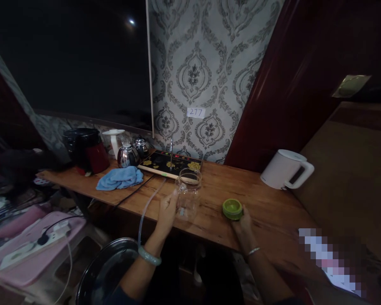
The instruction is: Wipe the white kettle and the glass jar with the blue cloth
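My left hand [167,214] is closed on the side of a clear glass jug [188,201], which stands upright at the front of the wooden table. Whether its base rests on the wood is hard to tell. To the right, my right hand [245,226] grips a small round green lid [232,208] with a hollow, cup-like top. It is apart from the jug, and the fingers beneath it are partly hidden. Just behind the jug lies a black electric tea stove [158,163] with gold flowers and a thin metal spout.
A white kettle [284,169] stands at the right. A blue cloth [120,178], steel pots [128,156] and a dark red appliance [93,151] are on the left. A thin hose [143,216] runs over the edge toward a dark basin [109,267]. A power strip [31,245] lies on a pink stool.
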A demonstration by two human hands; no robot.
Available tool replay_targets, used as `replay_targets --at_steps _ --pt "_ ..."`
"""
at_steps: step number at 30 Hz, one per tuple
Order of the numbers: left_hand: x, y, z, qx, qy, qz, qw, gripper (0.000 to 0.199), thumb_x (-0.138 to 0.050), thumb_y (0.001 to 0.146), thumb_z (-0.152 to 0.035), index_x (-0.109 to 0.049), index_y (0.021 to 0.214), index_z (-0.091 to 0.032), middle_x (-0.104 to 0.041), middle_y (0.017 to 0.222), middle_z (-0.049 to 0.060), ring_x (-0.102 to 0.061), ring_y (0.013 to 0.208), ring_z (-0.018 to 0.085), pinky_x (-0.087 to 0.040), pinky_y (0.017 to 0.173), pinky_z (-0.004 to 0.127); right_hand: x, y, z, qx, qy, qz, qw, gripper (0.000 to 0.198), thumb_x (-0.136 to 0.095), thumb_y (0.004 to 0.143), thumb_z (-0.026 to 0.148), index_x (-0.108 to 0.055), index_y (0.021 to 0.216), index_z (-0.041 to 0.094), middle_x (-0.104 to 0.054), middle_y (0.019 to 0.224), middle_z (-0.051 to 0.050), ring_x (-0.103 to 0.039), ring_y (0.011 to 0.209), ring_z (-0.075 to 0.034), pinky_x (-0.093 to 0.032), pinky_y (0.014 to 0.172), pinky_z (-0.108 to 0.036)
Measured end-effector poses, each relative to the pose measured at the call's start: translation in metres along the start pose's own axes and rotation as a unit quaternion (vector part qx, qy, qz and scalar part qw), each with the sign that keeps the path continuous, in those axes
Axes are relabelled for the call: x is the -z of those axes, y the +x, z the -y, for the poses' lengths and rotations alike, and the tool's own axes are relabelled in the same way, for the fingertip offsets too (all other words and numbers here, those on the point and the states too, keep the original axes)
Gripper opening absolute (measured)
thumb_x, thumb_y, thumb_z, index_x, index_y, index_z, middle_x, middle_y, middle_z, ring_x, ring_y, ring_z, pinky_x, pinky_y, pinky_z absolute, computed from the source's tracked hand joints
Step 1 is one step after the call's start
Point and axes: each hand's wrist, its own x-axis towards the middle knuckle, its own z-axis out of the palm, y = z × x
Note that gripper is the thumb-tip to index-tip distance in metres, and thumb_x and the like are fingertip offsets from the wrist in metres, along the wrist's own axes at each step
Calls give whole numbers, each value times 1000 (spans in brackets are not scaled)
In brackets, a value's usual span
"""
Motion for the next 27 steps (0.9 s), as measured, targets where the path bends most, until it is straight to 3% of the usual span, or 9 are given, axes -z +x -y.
replay_targets --at_steps 5,10,14,17,21,24,27 --pt "-5 -6 -2 -14 34 -24 999 59 -49 82 -74 -37 57 -22 -31 52 -6 -28 49 10 -22 47 24 -3 7 1 34 -72 -104 991 31 -58 64 46 -65 80 21 -71 84 -2 -66 87 -22 -52 88 -41" --pt "-14 -11 1 -28 39 -60 997 56 -49 85 -70 -40 59 -22 -33 55 -5 -30 52 11 -26 49 24 2 0 18 105 -166 -104 975 38 -59 64 41 -70 91 18 -71 105 -11 -59 111 -29 -37 108 -50" --pt "-27 -15 6 -34 42 -72 996 53 -48 88 -66 -47 62 -21 -39 57 -4 -37 55 12 -31 51 24 -10 -29 26 265 -313 -22 912 40 -52 79 41 -69 106 17 -63 127 -15 -49 127 -32 -29 113 -56" --pt "-41 -16 8 -35 35 -59 997 49 -48 90 -63 -55 69 -20 -46 60 -2 -44 58 14 -37 56 24 -36 -64 18 296 -316 93 897 41 -52 86 43 -65 118 20 -63 128 -14 -54 125 -31 -36 110 -57" --pt "-49 -18 9 -55 22 -22 998 37 -51 92 -53 -65 91 -19 -63 78 3 -59 76 18 -48 74 29 -73 -108 -4 258 -312 257 877 66 -64 82 48 -48 142 24 -50 147 -14 -44 138 -35 -35 113 -59" --pt "-39 -21 13 -95 54 -61 992 31 -57 89 -43 -64 108 -20 -67 102 9 -62 98 23 -48 90 35 -93 -126 -20 206 -282 288 892 86 -69 78 52 -34 151 25 -45 152 -14 -39 143 -35 -34 115 -57" --pt "-15 -19 22 -130 105 -129 977 30 -58 87 -37 -63 111 -20 -64 111 11 -60 106 25 -47 96 39 -107 -128 -33 162 -242 271 917 100 -73 74 56 -24 155 23 -41 154 -17 -39 143 -36 -35 115 -55"
